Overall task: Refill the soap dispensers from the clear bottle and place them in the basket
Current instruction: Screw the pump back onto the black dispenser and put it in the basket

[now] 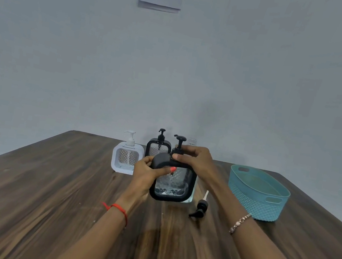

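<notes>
A black soap dispenser (173,184) with a clear faceted window is lifted slightly off the table, tilted toward me, with some liquid at its bottom. My left hand (147,171) grips its left side. My right hand (194,158) is closed around the collar of its black pump head (180,141). Behind stand a white dispenser (126,158) and another black dispenser (159,146). The clear bottle's open neck (192,141) peeks out behind my right hand; its body is mostly hidden. A teal basket (256,193) sits at the right, nothing visible inside.
A loose black pump (200,206) with its white tube lies on the wooden table (41,198) just right of the held dispenser. The wall stands right behind the table's far edge, with papers pinned high up.
</notes>
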